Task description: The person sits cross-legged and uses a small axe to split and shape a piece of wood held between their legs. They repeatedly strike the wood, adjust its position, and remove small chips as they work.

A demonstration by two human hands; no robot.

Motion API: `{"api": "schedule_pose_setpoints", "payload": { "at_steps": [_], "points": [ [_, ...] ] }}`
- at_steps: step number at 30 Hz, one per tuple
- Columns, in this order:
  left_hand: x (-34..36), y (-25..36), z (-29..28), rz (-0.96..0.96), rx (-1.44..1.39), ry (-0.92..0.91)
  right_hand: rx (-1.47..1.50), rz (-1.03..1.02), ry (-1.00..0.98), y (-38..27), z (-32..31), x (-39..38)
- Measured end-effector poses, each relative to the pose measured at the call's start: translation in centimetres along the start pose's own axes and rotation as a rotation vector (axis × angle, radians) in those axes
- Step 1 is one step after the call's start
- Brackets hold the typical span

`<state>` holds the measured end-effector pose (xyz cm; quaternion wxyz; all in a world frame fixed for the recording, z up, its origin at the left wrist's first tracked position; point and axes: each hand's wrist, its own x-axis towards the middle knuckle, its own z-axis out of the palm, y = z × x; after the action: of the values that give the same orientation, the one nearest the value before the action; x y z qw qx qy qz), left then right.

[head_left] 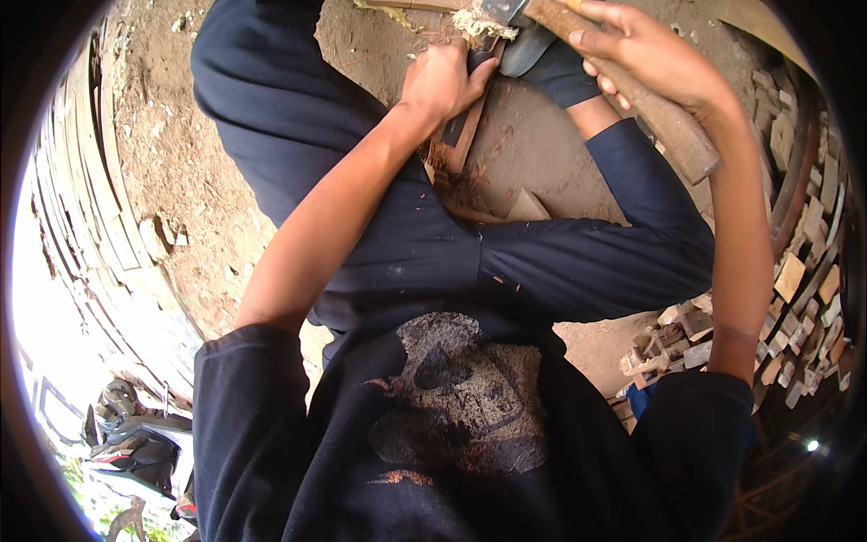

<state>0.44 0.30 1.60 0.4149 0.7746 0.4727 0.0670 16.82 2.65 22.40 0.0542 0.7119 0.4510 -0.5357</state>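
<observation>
While the left hand is clamped on a splintered brown wood piece upright on the dirt floor, the right hand grips a wooden-handled hatchet; a slipped blade could strike nearby fingers.

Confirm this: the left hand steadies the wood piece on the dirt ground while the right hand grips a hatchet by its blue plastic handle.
Not quite. In the head view the right hand grips the hatchet by a brown wooden handle, not blue plastic. The left hand does steady the wood piece on the dirt ground.
</observation>
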Motion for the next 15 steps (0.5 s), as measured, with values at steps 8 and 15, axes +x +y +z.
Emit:
{"api": "schedule_pose_setpoints", "payload": {
  "at_steps": [8, 15],
  "points": [
    [-0.2, -0.3, 0.0, 0.001, 0.013, 0.004, 0.070, -0.060, 0.209, 0.8, 2.5, 1.2],
    [-0.3, 0.0, 0.0, 0.001, 0.009, 0.006, 0.134, -0.013, -0.033, -0.1, -0.4, -0.9]
  ]
}}
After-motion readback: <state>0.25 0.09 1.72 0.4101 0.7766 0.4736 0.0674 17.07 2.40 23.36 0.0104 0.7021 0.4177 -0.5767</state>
